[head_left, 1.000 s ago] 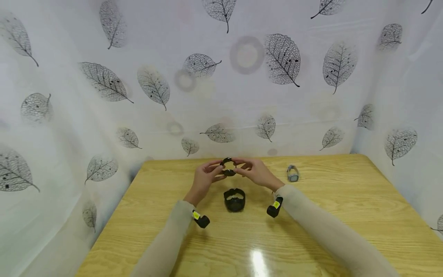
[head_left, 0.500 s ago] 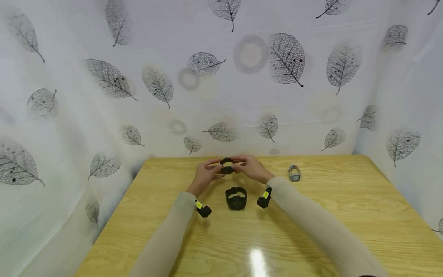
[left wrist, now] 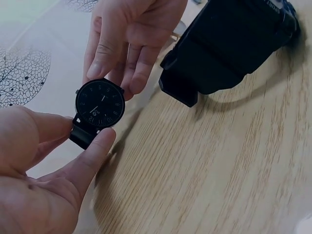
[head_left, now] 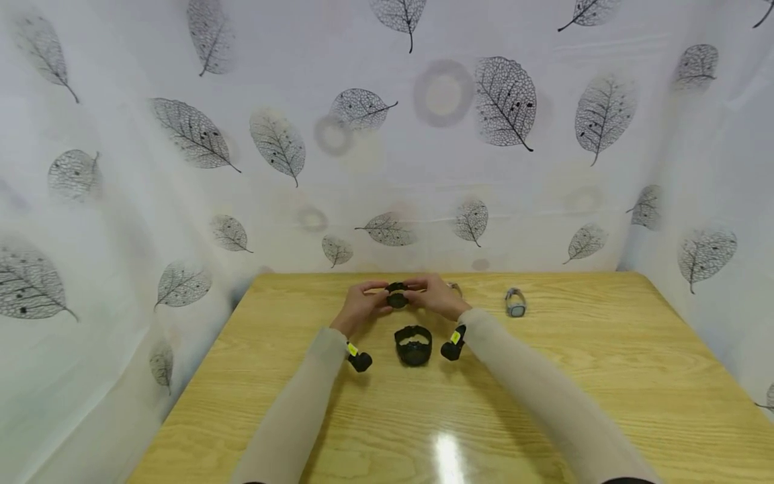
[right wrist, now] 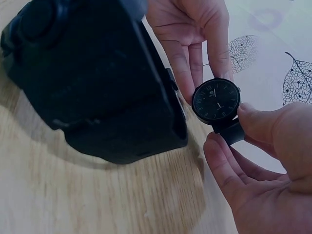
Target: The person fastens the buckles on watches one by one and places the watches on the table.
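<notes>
A round black wristwatch (head_left: 397,300) with a dark dial is held between both hands near the far table edge. In the left wrist view, my left hand (left wrist: 53,165) pinches the strap by the dial (left wrist: 100,103) with thumb and fingers. My right hand (right wrist: 265,151), in the right wrist view, pinches the strap on the opposite side. From the head, the left hand (head_left: 361,306) is left of the watch and the right hand (head_left: 437,297) right of it. A bulkier black watch (head_left: 414,349) stands on its looped strap nearer the camera.
To the right stands a grey watch (head_left: 516,304) with a squarish face. Another watch (head_left: 455,290) is mostly hidden behind the right hand. The wooden table (head_left: 544,403) meets a leaf-patterned curtain (head_left: 399,168) at the back.
The held watch has tilted and come slightly lower, so its strap loop looks flatter. The right hand and forearm have shifted left, and a watch behind that hand now shows.
</notes>
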Demonstrator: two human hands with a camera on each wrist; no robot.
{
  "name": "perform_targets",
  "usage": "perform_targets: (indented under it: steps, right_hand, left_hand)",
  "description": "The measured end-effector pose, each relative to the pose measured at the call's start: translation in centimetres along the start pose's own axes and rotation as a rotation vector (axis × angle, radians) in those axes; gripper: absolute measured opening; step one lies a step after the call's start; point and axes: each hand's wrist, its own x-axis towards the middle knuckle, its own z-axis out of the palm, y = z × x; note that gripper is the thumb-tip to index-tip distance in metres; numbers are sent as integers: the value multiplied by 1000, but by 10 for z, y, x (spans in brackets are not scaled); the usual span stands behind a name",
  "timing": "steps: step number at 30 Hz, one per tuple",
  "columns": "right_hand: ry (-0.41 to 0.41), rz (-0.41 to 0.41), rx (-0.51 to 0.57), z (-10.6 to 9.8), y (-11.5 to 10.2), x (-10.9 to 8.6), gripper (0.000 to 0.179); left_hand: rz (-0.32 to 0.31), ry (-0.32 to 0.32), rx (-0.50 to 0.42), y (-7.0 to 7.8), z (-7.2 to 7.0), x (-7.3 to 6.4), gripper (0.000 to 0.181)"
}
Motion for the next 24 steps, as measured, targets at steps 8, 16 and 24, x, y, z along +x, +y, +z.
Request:
perform_targets:
  steps: [8, 16, 24]
  right_hand:
    - [6, 23, 74, 3, 4, 4, 38]
    - [11, 47, 91, 5, 4, 5, 35]
    - [2, 116, 71, 4, 1, 4, 43]
  left_hand:
    - [0, 2, 63, 2, 0, 3, 35]
    - [39, -2, 189, 3, -1, 3, 31]
    - [63, -33, 284, -4, -6, 11, 29]
